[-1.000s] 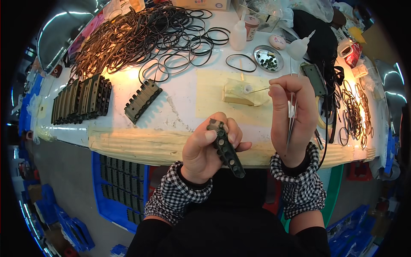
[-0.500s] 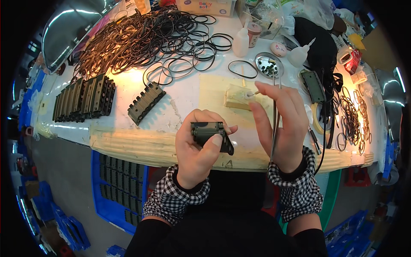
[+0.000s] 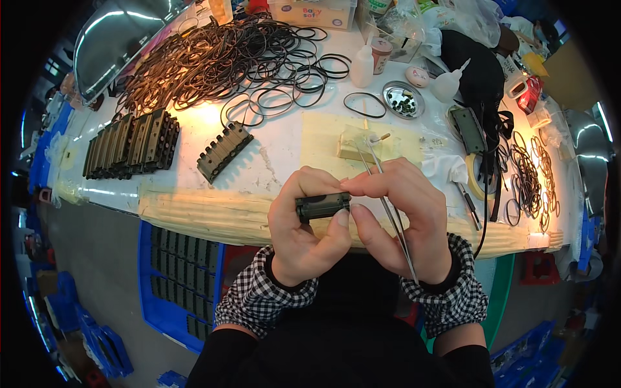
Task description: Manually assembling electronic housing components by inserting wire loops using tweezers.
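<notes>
Olive-green block (image 3: 323, 205), one, dark-patched: held up about the middle of the surface's padded front edge (image 3: 194, 208), long side running roughly level.

Left hand (image 3: 296, 240), one: closed round the block, thumb along its near side, fingers behind.

Right hand (image 3: 417, 223), one: half curled, gripping metal tweezers (image 3: 392, 207) against the palm; thumb and forefinger bent to the block's right end, the forefinger seemingly touching. Whether a small part sits between those two tips cannot be told.

Handling note, by judgement: the left grip should be firm enough that the block does not roll under fingertip pressure, with its right end left exposed. Pressure is best straight and light, the right wrist steadied near the left hand. Tweezer points, directed toward the far edge, ought to stand off the block's finish and the left fingers.

Taped cream block (image 3: 349, 149), one: beyond the hands, right of the surface's middle, a short stick (image 3: 381, 138) at its top.

Round metal dish (image 3: 389, 100), one: nearer the far edge, holding small dark pieces (image 3: 404, 106).

Notched olive blocks (image 3: 129, 147), several: standing together toward the left edge; a single notched piece (image 3: 224, 152) lies apart, to their right.

Black bands (image 3: 207, 61), many: heaped along the far left corner.
</notes>
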A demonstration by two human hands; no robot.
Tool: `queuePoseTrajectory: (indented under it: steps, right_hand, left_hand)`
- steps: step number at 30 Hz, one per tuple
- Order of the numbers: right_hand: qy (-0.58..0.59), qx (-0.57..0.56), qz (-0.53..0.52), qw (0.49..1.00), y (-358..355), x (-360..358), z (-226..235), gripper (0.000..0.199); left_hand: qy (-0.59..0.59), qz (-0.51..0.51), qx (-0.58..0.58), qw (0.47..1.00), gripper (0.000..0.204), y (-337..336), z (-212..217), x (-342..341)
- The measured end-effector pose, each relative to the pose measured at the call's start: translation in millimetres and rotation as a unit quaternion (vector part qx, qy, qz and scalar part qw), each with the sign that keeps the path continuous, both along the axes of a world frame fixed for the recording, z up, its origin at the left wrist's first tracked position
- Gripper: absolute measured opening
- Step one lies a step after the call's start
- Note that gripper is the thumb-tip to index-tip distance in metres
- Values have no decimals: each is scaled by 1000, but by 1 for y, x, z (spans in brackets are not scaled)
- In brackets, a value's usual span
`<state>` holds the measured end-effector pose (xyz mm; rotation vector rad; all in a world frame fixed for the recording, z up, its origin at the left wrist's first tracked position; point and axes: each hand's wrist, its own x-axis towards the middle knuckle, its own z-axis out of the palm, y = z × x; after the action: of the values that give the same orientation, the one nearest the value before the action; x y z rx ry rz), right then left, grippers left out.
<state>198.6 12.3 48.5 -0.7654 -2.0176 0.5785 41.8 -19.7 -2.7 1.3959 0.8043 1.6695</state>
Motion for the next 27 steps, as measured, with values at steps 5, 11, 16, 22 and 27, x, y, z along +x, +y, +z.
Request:
queuePoseTrajectory:
  steps: [5, 11, 16, 22, 27]
  right_hand:
    - [-7, 4, -4, 1000, -4, 0, -1, 23]
    - [6, -18, -8, 1000, -6, 1, 0, 22]
    - [24, 57, -136, 989, 18, 21, -4, 16]
    - [-99, 130, -215, 963, 45, 27, -22, 20]
    - [-57, 97, -184, 976, 57, 25, -39, 15]
  left_hand:
    - [2, -3, -4, 1000, 22, -2, -1, -2]
    - [73, 47, 51, 995, 24, 3, 1, 0]
    - [249, 138, 121, 951, 25, 22, 4, -8]
    - [310, 193, 144, 920, 24, 33, -2, -2]
    - [323, 194, 143, 915, 24, 36, -5, -1]
